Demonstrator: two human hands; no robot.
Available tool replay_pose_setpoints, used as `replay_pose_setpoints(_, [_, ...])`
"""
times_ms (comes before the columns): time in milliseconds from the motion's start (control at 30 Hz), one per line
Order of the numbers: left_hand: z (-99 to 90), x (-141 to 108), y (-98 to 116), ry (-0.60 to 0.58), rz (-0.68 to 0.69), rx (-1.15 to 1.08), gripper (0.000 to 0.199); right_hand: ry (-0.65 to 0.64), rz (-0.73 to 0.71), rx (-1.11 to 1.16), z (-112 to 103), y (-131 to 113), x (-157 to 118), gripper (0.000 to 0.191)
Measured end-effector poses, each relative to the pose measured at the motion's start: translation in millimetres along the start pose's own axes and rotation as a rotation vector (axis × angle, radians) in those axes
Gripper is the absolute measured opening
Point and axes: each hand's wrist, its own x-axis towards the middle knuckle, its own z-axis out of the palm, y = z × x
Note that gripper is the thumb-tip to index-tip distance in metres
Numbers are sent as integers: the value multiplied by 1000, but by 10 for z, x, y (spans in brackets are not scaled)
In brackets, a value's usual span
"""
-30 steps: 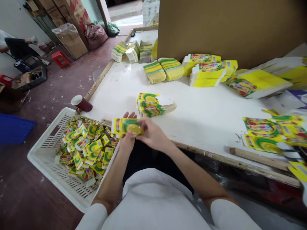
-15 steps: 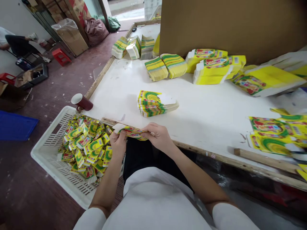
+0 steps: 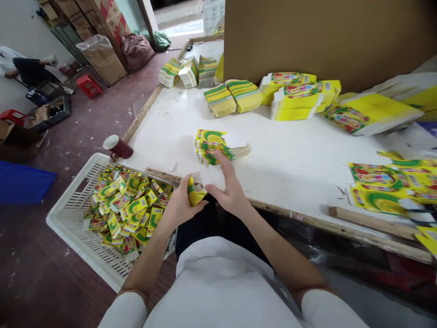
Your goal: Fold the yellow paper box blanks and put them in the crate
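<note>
A small yellow and green carton (image 3: 195, 193) is in my left hand (image 3: 180, 205), its open end facing my right hand. My right hand (image 3: 229, 187) has its thumb and forefinger spread; the thumb is beside the carton's open end, and no object shows between the fingers. Just beyond my right fingertips a fanned stack of flat cartons (image 3: 210, 142) lies on the white table (image 3: 290, 168). To the left of my left hand, folded cartons (image 3: 136, 207) fill much of a white plastic crate (image 3: 63, 217).
A maroon mug (image 3: 119, 148) stands at the table's left corner. Carton stacks (image 3: 244, 95) line the back before a brown board (image 3: 324, 41). More flat cartons (image 3: 378, 177) and a wooden stick (image 3: 372, 223) lie right. A person (image 3: 30, 68) sits far left.
The carton was stretched flat between both hands; now it is opened up in my left hand. My right hand has let go and its fingers have spread toward the stack.
</note>
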Motion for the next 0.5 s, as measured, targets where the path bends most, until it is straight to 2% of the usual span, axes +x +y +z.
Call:
replay_pose_setpoints(100, [93, -39, -6, 35, 162, 46, 86, -241, 369, 476, 82, 138, 9, 58])
replay_pose_setpoints(133, [107, -46, -16, 54, 199, 62, 83, -303, 452, 588, 107, 188, 6, 56])
replay_pose_setpoints(200, [113, -52, -40, 91, 217, 96, 75, -325, 527, 691, 143, 272, -10, 61])
replay_pose_setpoints(267, [102, -44, -65, 84, 184, 110, 70, -253, 506, 670, 157, 314, -35, 72])
replay_pose_setpoints(333, [93, -25, -91, 28, 129, 82, 69, -246, 392, 575, 152, 311, -66, 79])
replay_pose_setpoints(400, [97, 0, -124, -23, 114, 20, 67, -345, 199, 398, 139, 278, -95, 82])
replay_pose_setpoints(500, [115, 29, -182, 4, 126, -67, 71, -494, 16, 72, 108, 229, -113, 65])
